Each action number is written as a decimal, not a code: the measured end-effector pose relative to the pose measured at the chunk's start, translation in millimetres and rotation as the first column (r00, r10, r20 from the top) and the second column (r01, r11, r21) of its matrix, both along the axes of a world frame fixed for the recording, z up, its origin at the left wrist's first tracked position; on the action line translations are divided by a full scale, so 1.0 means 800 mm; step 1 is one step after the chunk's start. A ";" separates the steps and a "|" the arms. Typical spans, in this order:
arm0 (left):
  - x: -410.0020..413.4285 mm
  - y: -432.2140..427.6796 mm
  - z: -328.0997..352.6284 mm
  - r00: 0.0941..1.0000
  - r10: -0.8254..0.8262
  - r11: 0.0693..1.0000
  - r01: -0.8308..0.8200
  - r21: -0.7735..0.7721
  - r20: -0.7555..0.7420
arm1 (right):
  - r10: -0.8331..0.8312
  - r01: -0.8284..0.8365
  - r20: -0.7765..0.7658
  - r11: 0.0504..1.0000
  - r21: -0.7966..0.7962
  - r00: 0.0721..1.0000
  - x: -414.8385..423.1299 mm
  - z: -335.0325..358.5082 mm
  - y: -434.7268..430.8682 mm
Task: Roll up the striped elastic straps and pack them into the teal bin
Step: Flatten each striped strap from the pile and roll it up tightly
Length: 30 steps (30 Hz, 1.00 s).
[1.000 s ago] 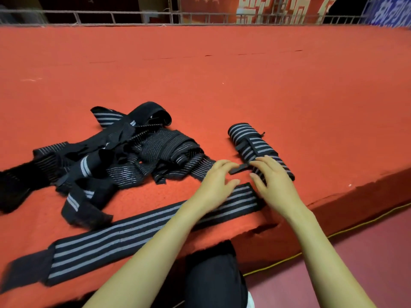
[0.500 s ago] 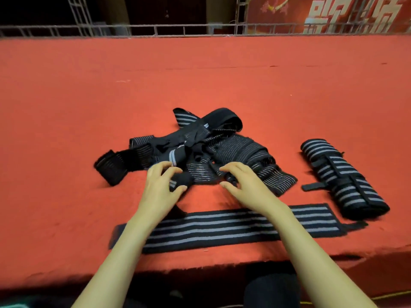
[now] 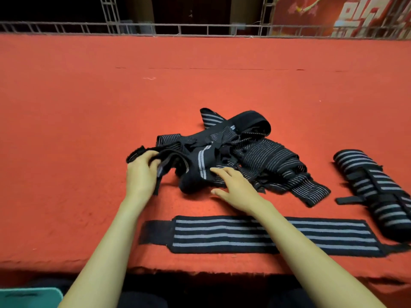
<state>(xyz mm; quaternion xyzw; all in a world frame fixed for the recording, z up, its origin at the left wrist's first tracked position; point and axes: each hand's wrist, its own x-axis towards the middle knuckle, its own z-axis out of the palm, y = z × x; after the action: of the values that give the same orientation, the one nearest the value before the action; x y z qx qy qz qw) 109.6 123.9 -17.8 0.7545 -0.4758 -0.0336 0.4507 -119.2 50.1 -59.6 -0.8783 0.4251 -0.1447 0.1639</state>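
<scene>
Since half a second ago my left hand (image 3: 141,176) has shifted left of the strap pile (image 3: 262,156), fingers (image 3: 153,155) curled round a loose strap end (image 3: 171,157). My right hand (image 3: 235,187) rests on the pile's near side, fingers spread; a flat strap (image 3: 222,236) lies nearer still.

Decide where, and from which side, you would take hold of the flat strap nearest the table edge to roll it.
Probably the plain black end of the flat strap, from the left: it lies flat and clear, while the right forearm crosses the middle and the rolled strap crowds the other end.
</scene>
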 end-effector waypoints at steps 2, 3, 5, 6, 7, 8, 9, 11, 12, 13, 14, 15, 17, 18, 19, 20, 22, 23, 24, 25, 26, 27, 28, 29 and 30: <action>0.017 -0.012 -0.004 1.000 0.018 1.000 -0.018 -0.002 0.020 | -0.017 0.016 0.041 0.999 0.042 0.999 0.018 0.003 -0.001; 0.022 -0.017 -0.008 0.998 0.006 1.000 -0.007 0.030 0.059 | -0.026 0.021 0.082 0.998 0.056 0.996 0.030 0.005 0.000; 0.023 -0.025 -0.018 0.991 -0.036 0.989 0.017 0.147 0.128 | -0.045 0.036 0.170 0.998 0.052 0.984 0.056 0.010 -0.001; 0.020 -0.027 -0.024 0.988 -0.052 0.979 0.023 0.203 0.142 | -0.059 0.053 0.200 0.998 0.034 0.978 0.070 0.015 -0.002; 0.016 -0.027 -0.030 0.987 -0.055 0.973 0.020 0.229 0.149 | -0.080 0.078 0.213 0.997 0.017 0.974 0.084 0.019 -0.004; 0.011 -0.026 -0.035 0.987 -0.041 0.976 0.006 0.219 0.155 | -0.106 0.108 0.211 0.994 0.004 0.972 0.097 0.023 -0.007; 0.006 -0.023 -0.036 0.986 -0.013 0.984 -0.016 0.175 0.164 | -0.135 0.139 0.193 0.990 -0.007 0.972 0.108 0.025 -0.011; -0.009 -0.019 -0.036 0.978 0.025 0.999 -0.028 0.015 0.207 | -0.194 0.200 0.115 0.979 -0.046 0.974 0.123 0.023 -0.021; -0.018 -0.018 -0.034 0.971 0.010 0.998 0.005 -0.064 0.239 | -0.218 0.222 0.074 0.974 -0.053 0.973 0.126 0.019 -0.026; -0.028 -0.018 -0.032 0.962 -0.025 0.990 0.060 -0.124 0.272 | -0.226 0.227 0.053 0.973 -0.031 0.973 0.126 0.015 -0.030; -0.037 -0.020 -0.030 0.951 -0.077 0.980 0.127 -0.151 0.300 | -0.204 0.203 0.055 0.979 0.016 0.977 0.121 0.011 -0.032; -0.046 -0.022 -0.029 0.933 -0.142 0.970 0.198 -0.144 0.330 | -0.162 0.156 0.075 0.984 0.083 0.984 0.113 0.008 -0.033; -0.059 -0.030 -0.031 0.897 -0.255 0.951 0.300 -0.073 0.362 | -0.049 0.025 0.128 0.983 0.181 0.991 0.085 0.011 -0.033; -0.064 -0.035 -0.034 0.880 -0.288 0.946 0.322 -0.030 0.379 | -0.001 -0.020 0.119 0.984 0.175 0.993 0.064 0.013 -0.034; -0.070 -0.040 -0.037 0.863 -0.299 0.946 0.325 0.006 0.408 | 0.026 -0.037 0.092 0.992 0.122 0.995 0.041 0.017 -0.036; -0.076 -0.045 -0.041 0.850 -0.297 0.948 0.316 0.030 0.434 | 0.032 -0.033 0.051 0.999 0.024 0.998 0.015 0.019 -0.040; -0.091 -0.054 -0.045 0.849 -0.290 0.953 0.301 0.048 0.441 | -0.002 -0.010 -0.069 0.986 -0.166 0.998 -0.033 0.021 -0.050; -0.101 -0.057 -0.046 0.852 -0.298 0.949 0.311 0.043 0.430 | -0.024 -0.001 -0.125 0.980 -0.199 0.992 -0.052 0.019 -0.053; -0.110 -0.059 -0.047 0.851 -0.314 0.943 0.331 0.033 0.421 | -0.036 0.004 -0.158 0.979 -0.202 0.987 -0.065 0.015 -0.055; -0.118 -0.061 -0.047 0.845 -0.330 0.936 0.352 0.026 0.420 | -0.038 0.004 -0.168 0.980 -0.198 0.985 -0.072 0.008 -0.056; -0.123 -0.063 -0.049 0.840 -0.343 0.930 0.366 0.027 0.420 | -0.030 -0.006 -0.161 0.977 -0.214 0.986 -0.074 0.003 -0.055; -0.126 -0.063 -0.050 0.836 -0.349 0.929 0.369 0.036 0.423 | -0.019 -0.017 -0.147 0.970 -0.241 0.989 -0.070 -0.002 -0.052; -0.125 -0.064 -0.051 0.831 -0.346 0.931 0.362 0.048 0.437 | -0.003 -0.032 -0.128 0.961 -0.274 0.992 -0.062 -0.006 -0.050; -0.119 -0.064 -0.052 0.821 -0.338 0.935 0.350 0.063 0.460 | 0.012 -0.042 -0.106 0.955 -0.294 0.994 -0.051 -0.010 -0.047; -0.110 -0.064 -0.055 0.810 -0.326 0.940 0.333 0.076 0.488 | 0.023 -0.048 -0.086 0.952 -0.303 0.996 -0.038 -0.012 -0.044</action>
<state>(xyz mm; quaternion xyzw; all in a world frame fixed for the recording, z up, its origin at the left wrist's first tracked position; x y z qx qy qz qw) 21.4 73.0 -62.1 0.6407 -0.6986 0.0855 0.3067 -149.5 14.9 -69.5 -0.9058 0.3881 -0.1696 0.0114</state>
